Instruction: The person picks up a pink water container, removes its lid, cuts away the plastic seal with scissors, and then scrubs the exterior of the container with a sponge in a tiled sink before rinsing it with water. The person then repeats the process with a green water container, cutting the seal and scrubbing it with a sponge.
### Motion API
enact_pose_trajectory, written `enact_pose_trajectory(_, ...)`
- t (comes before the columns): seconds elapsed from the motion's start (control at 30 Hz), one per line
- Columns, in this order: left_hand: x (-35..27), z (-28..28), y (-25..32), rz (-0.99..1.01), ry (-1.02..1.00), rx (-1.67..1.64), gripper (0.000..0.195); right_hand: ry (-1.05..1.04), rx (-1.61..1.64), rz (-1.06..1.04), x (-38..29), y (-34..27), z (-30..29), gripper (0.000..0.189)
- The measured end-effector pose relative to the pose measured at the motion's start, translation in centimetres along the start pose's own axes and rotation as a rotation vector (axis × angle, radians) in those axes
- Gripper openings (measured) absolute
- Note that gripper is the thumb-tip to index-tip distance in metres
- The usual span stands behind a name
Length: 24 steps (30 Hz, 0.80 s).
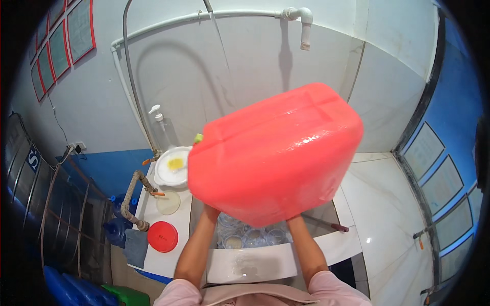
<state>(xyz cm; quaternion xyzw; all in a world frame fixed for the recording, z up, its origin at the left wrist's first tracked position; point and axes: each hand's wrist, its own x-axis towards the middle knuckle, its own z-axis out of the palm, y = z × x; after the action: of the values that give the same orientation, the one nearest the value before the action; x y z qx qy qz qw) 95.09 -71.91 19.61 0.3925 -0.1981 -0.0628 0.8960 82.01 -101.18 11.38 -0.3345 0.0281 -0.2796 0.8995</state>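
Observation:
A large red plastic container (pixel 275 157), shaped like a jerrycan, is held up tilted over a sink (pixel 250 264). Its wet surface shines. From below, my left hand (pixel 211 212) supports the near left side and my right hand (pixel 294 219) the near right side; the container hides the fingers of both. Under it, several clear round plastic tubs (pixel 249 235) lie crowded in the basin. Part of the basin is covered from view by the container.
On the left counter are a white basin (pixel 162 178) with a yellow sponge (pixel 176 164), a pump bottle (pixel 164 130), a red lid (pixel 162 236), a grey cloth (pixel 136 246) and a pipe tap (pixel 132 201). A dark-handled tool (pixel 338 227) crosses the sink's right rim. A hose (pixel 128 65) hangs at the wall.

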Motion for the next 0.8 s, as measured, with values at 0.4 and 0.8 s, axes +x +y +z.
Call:
enact_pose_trajectory(0.4,0.6,2.9,20.6,0.081,0.173,0.68,0.047,-0.16,-0.142,-0.158,0.4,-14.5,6.0,0.054)
enact_pose_trajectory(0.8,0.1,14.9,3.9,-0.12,-0.848,1.916,0.033,-0.239,-2.014,-0.743,-1.9,-2.3,17.3,0.033)
